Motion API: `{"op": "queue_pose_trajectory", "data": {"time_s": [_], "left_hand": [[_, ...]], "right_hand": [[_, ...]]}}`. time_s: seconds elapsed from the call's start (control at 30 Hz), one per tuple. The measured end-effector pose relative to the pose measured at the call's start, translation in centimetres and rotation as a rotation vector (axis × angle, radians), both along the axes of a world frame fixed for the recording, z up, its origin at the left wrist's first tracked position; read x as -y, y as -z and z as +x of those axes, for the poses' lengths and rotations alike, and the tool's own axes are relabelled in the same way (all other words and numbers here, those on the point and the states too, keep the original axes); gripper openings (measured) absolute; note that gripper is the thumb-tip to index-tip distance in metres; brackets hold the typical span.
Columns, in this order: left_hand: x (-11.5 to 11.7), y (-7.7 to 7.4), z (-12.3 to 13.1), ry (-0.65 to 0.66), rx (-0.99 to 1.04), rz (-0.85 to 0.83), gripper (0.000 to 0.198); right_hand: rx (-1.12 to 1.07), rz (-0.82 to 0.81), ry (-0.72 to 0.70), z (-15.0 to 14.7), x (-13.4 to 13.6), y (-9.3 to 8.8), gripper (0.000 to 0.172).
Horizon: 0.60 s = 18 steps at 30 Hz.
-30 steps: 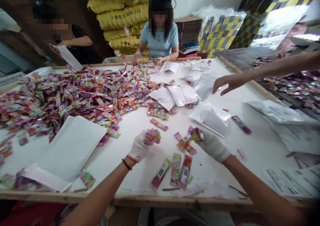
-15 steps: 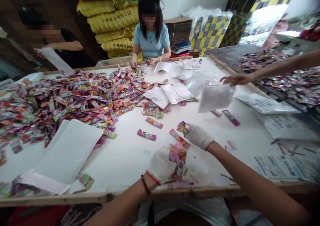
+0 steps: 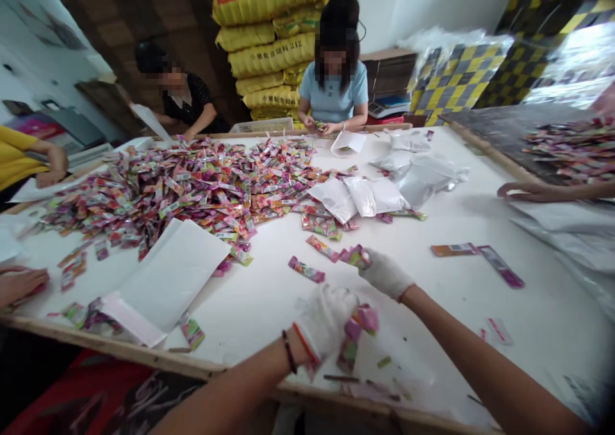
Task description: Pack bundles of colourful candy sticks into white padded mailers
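Both my hands wear white knit gloves. My left hand (image 3: 330, 320) is closed round a bunch of small shiny sachets (image 3: 353, 339), pink, purple and green, low over the table's near edge. Just ahead and to the right, my right hand (image 3: 388, 275) pinches more sachets (image 3: 354, 255), purple and green, at its fingertips. Close to these lie an orange-pink sachet (image 3: 321, 248) and a purple sachet (image 3: 306, 270), flat on the white table (image 3: 259, 313). The fingers of my left hand are partly blurred.
A large sachet heap (image 3: 192, 179) covers the table's left. White mailing bags (image 3: 166, 281) lie before it; filled white bags (image 3: 360, 195) sit mid-table. A co-worker's hand (image 3: 533, 191) rests by stacked bags (image 3: 567, 220) at right. Another hand (image 3: 22, 284) is at left. Two people work across the table.
My view has swung left. My right hand has moved left, and the loose sachet between my hands no longer shows there. The co-worker's hand at right has brought its white bag to the stack.
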<state>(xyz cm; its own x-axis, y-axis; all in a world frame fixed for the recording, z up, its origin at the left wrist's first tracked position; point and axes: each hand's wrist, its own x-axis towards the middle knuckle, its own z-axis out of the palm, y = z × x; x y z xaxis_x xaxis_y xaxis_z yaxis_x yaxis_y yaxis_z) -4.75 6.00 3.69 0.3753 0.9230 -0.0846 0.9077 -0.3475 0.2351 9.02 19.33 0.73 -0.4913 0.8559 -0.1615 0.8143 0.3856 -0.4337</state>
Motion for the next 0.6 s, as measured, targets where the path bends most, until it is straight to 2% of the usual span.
{"op": "queue_pose_trajectory", "data": {"time_s": [0.07, 0.13, 0.23, 0.33, 0.43, 0.53, 0.6], "left_hand": [[-1.7, 0.1, -3.9, -0.065, -0.081, 0.011, 0.02], [-3.5, 0.9, -7.1, -0.132, -0.171, -0.011, 0.026], [-5.0, 2.6, -10.0, -0.147, -0.257, -0.068, 0.024], [-5.3, 3.5, -11.0, -0.106, -0.264, -0.021, 0.02], [-6.1, 3.4, -11.7, -0.074, -0.233, 0.052, 0.017], [-9.1, 3.0, -12.8, -0.1, -0.195, 0.099, 0.025], [-11.8, 2.7, -13.5, -0.104, -0.191, 0.124, 0.031]], "right_hand": [[-0.024, 0.027, -0.012, -3.4, -0.7, 0.1, 0.044], [0.037, 0.026, -0.027, -6.7, -1.3, 0.3, 0.042], [0.115, 0.009, -0.034, -9.7, -2.0, 0.7, 0.031], [0.16, 0.012, -0.102, -9.6, -2.3, 1.0, 0.026], [0.135, 0.096, -0.204, -8.4, -2.8, 1.3, 0.03], [-0.022, 0.225, -0.301, -7.9, -4.2, 1.9, 0.045], [-0.096, 0.225, -0.344, -7.9, -5.3, 2.4, 0.047]]}}
